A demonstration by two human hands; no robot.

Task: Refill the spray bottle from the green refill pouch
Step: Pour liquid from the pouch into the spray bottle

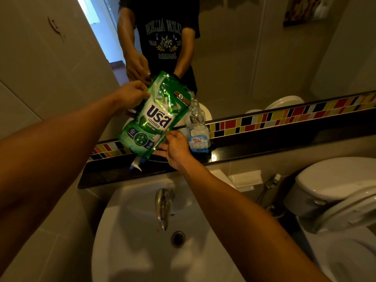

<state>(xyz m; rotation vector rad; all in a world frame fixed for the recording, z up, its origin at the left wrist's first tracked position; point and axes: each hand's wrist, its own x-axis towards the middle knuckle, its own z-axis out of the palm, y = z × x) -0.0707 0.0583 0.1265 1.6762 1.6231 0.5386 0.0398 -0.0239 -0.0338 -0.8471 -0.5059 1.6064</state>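
Note:
The green refill pouch [155,117] is held tilted above the black shelf [264,145], its upper right corner pointing at the neck of the clear spray bottle [198,133]. The bottle stands upright on the shelf with its top off and a blue label on its front. My left hand [130,94] grips the pouch's upper left edge. My right hand [176,148] pinches its lower right edge. A white and blue spray head [136,163] lies on the shelf under the pouch.
A white sink [142,231] with a chrome tap [163,206] sits below the shelf. A toilet [335,194] stands at the right. A mirror [234,47] and a strip of coloured tiles [284,117] back the shelf. A white soap dish [245,179] is mounted beside the sink.

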